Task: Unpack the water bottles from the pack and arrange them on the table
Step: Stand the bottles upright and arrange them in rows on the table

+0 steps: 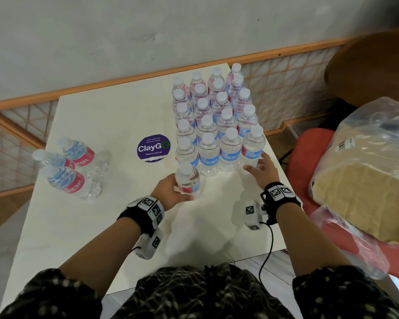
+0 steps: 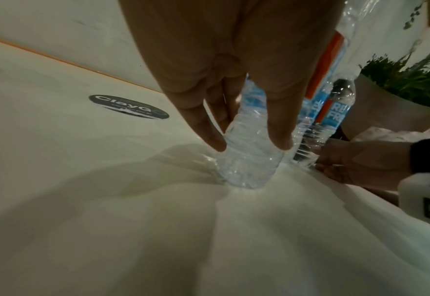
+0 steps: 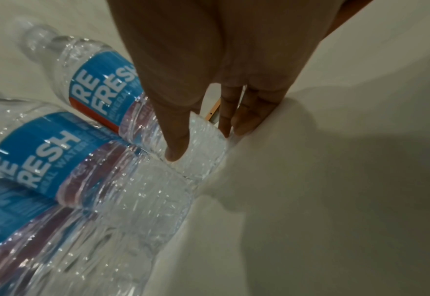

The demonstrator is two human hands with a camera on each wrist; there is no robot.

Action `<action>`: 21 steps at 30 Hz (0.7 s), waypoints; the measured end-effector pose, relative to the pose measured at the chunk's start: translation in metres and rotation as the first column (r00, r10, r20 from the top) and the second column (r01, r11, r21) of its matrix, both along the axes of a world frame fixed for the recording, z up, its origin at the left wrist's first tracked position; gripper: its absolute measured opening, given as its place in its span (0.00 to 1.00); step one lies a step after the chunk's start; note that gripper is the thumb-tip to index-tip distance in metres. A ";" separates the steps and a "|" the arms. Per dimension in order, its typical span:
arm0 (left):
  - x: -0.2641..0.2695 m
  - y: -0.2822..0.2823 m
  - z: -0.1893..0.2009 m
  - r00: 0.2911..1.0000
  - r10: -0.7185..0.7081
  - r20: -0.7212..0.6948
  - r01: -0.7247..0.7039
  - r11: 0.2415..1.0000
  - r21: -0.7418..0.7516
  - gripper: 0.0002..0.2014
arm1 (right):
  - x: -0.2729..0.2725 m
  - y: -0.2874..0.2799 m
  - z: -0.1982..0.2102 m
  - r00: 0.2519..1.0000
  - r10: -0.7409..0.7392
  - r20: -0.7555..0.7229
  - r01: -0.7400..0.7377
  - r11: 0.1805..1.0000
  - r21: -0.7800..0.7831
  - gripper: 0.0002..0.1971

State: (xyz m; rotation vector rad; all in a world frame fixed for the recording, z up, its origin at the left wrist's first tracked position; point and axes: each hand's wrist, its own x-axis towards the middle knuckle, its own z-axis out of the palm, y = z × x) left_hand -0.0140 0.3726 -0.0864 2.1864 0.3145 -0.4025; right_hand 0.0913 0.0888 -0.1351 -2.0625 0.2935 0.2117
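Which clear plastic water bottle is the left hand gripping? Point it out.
The clear plastic water bottle standing alone in front of the block's left column: the left hand has its fingers curled round it. The right hand holds the front-right corner bottle.

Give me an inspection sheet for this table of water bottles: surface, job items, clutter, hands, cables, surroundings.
Surface: white table with a round ClayGo sticker near its middle.
Job's things: bottle block upright in four columns, far right; three loose bottles stand apart at the left.
Clutter: nothing seen.
Grippers: left hand grips the front bottle at the block's near left corner; right hand holds the base of the corner bottle at the near right.
Cables: black cable hangs from the right wrist camera past the table edge.
Surroundings: clear plastic bag holding cardboard on a red seat, right; lattice rail behind.
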 end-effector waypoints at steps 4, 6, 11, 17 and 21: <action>0.001 -0.007 0.010 0.996 -0.094 -0.007 0.094 0.995 0.021 0.31 | -0.001 0.000 0.001 1.000 -0.008 0.000 0.008 1.000 0.000 0.36; 0.000 -0.009 0.012 0.993 -0.118 0.005 0.118 0.993 0.012 0.34 | -0.002 0.001 0.001 1.000 -0.011 0.004 0.011 1.000 0.005 0.35; -0.002 -0.016 0.027 0.986 0.029 0.166 -0.041 0.997 0.065 0.40 | -0.003 0.002 0.002 1.000 -0.013 0.005 0.013 1.000 0.018 0.35; 0.000 -0.008 0.031 0.987 -0.123 0.106 0.128 0.991 -0.045 0.37 | -0.003 0.002 0.004 1.000 -0.024 -0.011 0.024 0.999 0.026 0.36; 0.001 -0.003 0.027 0.985 -0.174 0.001 0.171 0.973 0.155 0.35 | -0.003 0.003 0.004 1.000 -0.018 -0.015 0.019 1.000 0.020 0.36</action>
